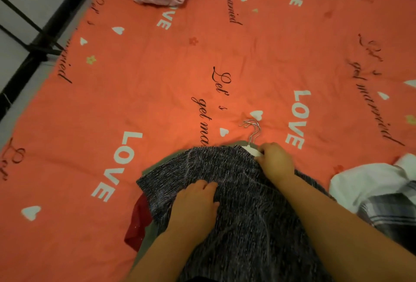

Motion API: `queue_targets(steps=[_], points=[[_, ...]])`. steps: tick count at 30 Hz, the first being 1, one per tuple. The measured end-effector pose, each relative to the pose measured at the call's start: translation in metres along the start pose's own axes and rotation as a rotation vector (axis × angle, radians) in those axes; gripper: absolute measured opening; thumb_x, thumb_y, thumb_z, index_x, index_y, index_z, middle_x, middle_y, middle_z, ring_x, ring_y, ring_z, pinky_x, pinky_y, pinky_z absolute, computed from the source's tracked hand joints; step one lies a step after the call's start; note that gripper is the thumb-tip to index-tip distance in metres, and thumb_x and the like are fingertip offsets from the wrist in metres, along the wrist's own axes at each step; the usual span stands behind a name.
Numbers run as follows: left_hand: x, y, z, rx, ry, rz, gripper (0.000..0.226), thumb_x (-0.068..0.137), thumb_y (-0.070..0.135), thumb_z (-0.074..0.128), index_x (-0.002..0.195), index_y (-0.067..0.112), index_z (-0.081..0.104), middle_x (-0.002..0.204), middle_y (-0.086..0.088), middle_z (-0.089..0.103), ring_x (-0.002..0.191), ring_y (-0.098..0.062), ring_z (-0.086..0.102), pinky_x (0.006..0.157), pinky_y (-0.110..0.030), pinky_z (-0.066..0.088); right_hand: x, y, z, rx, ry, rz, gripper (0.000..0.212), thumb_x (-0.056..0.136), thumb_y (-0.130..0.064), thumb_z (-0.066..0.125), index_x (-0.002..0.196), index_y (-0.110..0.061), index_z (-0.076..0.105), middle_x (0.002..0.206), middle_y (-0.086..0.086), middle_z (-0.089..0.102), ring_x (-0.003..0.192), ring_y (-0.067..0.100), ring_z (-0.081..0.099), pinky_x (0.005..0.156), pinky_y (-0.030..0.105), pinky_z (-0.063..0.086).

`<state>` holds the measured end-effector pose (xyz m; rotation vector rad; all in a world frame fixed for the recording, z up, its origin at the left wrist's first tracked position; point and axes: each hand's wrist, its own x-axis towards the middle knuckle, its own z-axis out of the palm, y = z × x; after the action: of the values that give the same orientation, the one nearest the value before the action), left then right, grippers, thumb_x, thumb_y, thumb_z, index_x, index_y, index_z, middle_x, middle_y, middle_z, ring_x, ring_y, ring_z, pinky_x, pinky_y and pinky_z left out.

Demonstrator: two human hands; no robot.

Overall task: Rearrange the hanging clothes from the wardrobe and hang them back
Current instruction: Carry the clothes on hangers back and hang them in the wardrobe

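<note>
- The step in hand looked like the sorting stage: the clothes were out of the wardrobe and lay in a stack on the bed, not yet hung back.
- The knit garment, dark and ribbed, lay on top of the stack near the bed's near edge. A green garment and a red garment showed from under its left side.
- The metal hanger hooks stuck out past the neckline and rested on the sheet, bunched together.
- The left hand lay on the knit with its fingers spread loosely and nearly flat, holding nothing and seeming to steady the cloth.
- The right hand reached further forward, to the neckline. Its fingers were curled where the white hanger came out of the collar. Whether they pinched cloth or hanger could not be told.
- Both forearms came in from the near edge, the right crossing over the knit.
- The next move probably called for a firm hold on one hanger and a lift that freed it from the other hooks.
- A white shirt and a plaid garment lay apart at the right.
</note>
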<state>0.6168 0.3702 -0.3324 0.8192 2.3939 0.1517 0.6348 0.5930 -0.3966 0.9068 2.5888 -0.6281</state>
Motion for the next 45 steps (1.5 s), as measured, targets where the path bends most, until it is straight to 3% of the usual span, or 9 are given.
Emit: queue_targets(steps=[3,8,20,24,29,32,35,41,45], points=[[-0.012,0.001,-0.007,-0.005,0.020,0.009,0.048,0.098,0.036,0.040,0.143,0.024,0.027,0.137,0.002,0.040,0.121,-0.019,0.042,0.101,-0.035,0.037,-0.017,-0.006,-0.003,0.031,0.087,-0.011,0.021,0.090,-0.023,0.058,0.106,-0.009,0.059,0.100,0.012,0.063,0.089,0.031,0.059,0.068,0.035,0.044],[-0.045,-0.002,-0.031,0.007,0.099,0.016,0.048,0.097,0.035,0.040,0.143,0.024,0.028,0.135,0.002,0.041,0.119,-0.019,0.043,0.098,-0.033,0.037,-0.062,-0.026,-0.031,0.207,0.140,-0.146,0.011,0.088,-0.013,0.059,0.094,-0.005,0.061,0.089,0.013,0.063,0.080,0.029,0.055,0.059,0.030,0.029],[-0.200,-0.032,-0.155,0.030,0.713,-0.095,0.053,0.095,0.041,0.039,0.144,0.026,0.025,0.141,0.006,0.035,0.129,-0.016,0.030,0.104,-0.031,0.025,-0.245,-0.177,-0.166,0.193,0.211,-0.611,0.009,0.088,-0.024,0.062,0.084,-0.018,0.068,0.067,-0.009,0.048,0.067,0.013,0.044,0.051,0.022,0.025],[-0.299,-0.064,-0.186,0.042,0.852,-0.136,0.042,0.097,0.041,0.035,0.138,0.032,0.038,0.127,0.010,0.051,0.122,-0.014,0.041,0.107,-0.033,0.015,-0.336,-0.245,-0.194,0.174,0.248,-0.804,0.010,0.087,-0.023,0.063,0.077,-0.023,0.062,0.067,-0.006,0.049,0.064,0.013,0.042,0.052,0.026,0.024],[-0.465,-0.113,-0.204,-0.079,1.183,-0.140,0.026,0.082,0.027,0.054,0.097,0.015,0.071,0.082,-0.007,0.068,0.079,-0.032,0.063,0.076,-0.043,0.046,-0.462,-0.335,-0.197,0.229,0.313,-1.012,0.006,0.082,-0.016,0.068,0.084,-0.015,0.072,0.071,0.002,0.060,0.067,0.015,0.048,0.055,0.023,0.027],[-0.569,-0.145,-0.198,-0.101,1.288,-0.235,0.028,0.080,0.029,0.053,0.096,0.016,0.073,0.080,-0.007,0.066,0.075,-0.032,0.063,0.071,-0.043,0.045,-0.542,-0.387,-0.188,0.235,0.316,-1.123,0.005,0.081,-0.019,0.068,0.082,-0.021,0.073,0.070,0.000,0.064,0.066,0.014,0.054,0.059,0.016,0.036],[-0.672,-0.179,-0.179,-0.081,1.400,-0.364,0.028,0.081,0.029,0.054,0.097,0.016,0.073,0.078,-0.007,0.065,0.073,-0.031,0.062,0.070,-0.042,0.043,-0.621,-0.436,-0.174,0.203,0.306,-1.238,0.007,0.083,-0.025,0.067,0.084,-0.024,0.073,0.073,0.000,0.068,0.069,0.015,0.059,0.064,0.032,0.045],[-0.850,-0.226,-0.119,0.006,1.539,-0.646,0.024,0.083,0.021,0.066,0.106,0.018,0.070,0.085,-0.004,0.064,0.080,-0.030,0.061,0.079,-0.040,0.040,-0.766,-0.517,-0.114,0.240,0.189,-1.478,0.015,0.086,-0.025,0.063,0.074,-0.034,0.064,0.063,-0.007,0.061,0.061,0.009,0.055,0.051,0.016,0.036],[-0.931,-0.232,-0.088,0.137,1.563,-0.788,0.054,0.087,0.049,0.040,0.125,0.017,0.058,0.104,-0.002,0.064,0.095,-0.025,0.060,0.090,-0.039,0.037,-0.850,-0.561,-0.061,0.220,0.063,-1.635,0.019,0.088,-0.023,0.060,0.073,-0.034,0.059,0.063,-0.007,0.059,0.057,0.009,0.050,0.051,0.024,0.035]])
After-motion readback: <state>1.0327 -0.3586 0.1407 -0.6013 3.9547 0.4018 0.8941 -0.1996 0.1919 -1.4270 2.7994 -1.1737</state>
